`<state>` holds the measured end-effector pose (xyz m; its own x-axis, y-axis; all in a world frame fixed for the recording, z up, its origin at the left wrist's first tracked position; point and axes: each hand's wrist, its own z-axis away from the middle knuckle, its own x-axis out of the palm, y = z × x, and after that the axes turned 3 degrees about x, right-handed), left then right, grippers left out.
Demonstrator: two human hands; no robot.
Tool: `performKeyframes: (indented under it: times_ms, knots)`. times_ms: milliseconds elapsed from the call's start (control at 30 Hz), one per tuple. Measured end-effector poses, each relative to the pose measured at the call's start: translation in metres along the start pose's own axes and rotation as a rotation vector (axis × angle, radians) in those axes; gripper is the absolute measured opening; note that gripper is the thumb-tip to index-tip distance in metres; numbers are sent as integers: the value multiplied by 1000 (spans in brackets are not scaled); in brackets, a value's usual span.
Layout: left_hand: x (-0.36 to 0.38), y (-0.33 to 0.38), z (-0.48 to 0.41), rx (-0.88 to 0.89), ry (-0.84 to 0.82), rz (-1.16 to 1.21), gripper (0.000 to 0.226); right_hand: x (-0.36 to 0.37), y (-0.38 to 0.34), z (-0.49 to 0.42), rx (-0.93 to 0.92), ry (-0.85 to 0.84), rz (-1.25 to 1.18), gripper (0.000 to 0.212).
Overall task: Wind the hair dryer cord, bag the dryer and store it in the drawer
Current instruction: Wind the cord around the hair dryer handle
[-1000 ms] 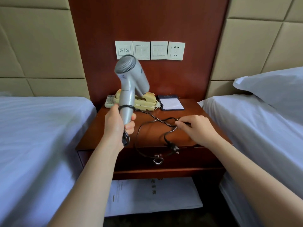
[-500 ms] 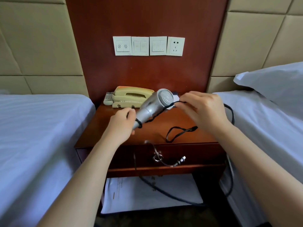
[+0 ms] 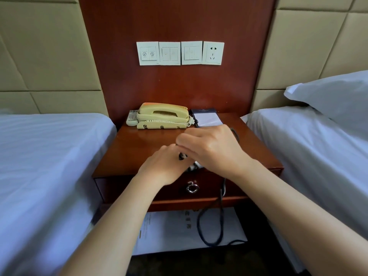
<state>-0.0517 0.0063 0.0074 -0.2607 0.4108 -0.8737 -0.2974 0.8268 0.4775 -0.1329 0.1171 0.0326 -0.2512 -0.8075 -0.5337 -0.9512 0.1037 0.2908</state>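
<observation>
Both my hands meet low over the front of the wooden nightstand (image 3: 127, 156). My left hand (image 3: 163, 166) grips the silver hair dryer (image 3: 196, 166), which is almost wholly hidden; only a small grey and black bit shows between the hands. My right hand (image 3: 213, 148) lies over it, fingers curled around the black cord (image 3: 209, 226). The cord runs behind my right hand, drops past the drawer front and hangs in a loop near the floor. The drawer (image 3: 205, 188) with its ring pull is closed.
A beige telephone (image 3: 163, 116), a remote (image 3: 132, 117) and a notepad (image 3: 207, 118) sit at the back of the nightstand. Beds with white sheets stand on both sides. A printed white sheet (image 3: 171, 232) lies beneath the nightstand. Wall switches and a socket (image 3: 212, 53) are above.
The dryer has come down from upright to low at the nightstand's front edge, hidden by my hands. My right hand swung the cord over toward my left hand.
</observation>
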Motion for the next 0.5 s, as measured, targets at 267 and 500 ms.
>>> performKeyframes:
  times_ms: [267, 500]
  knots:
    - [-10, -8, 4, 95, 89, -164, 36, -17, 52, 0, 480, -291, -183, 33]
    - [-25, -27, 11, 100, -54, 82, 44, -4, 78, 24, 598, -438, -464, 52]
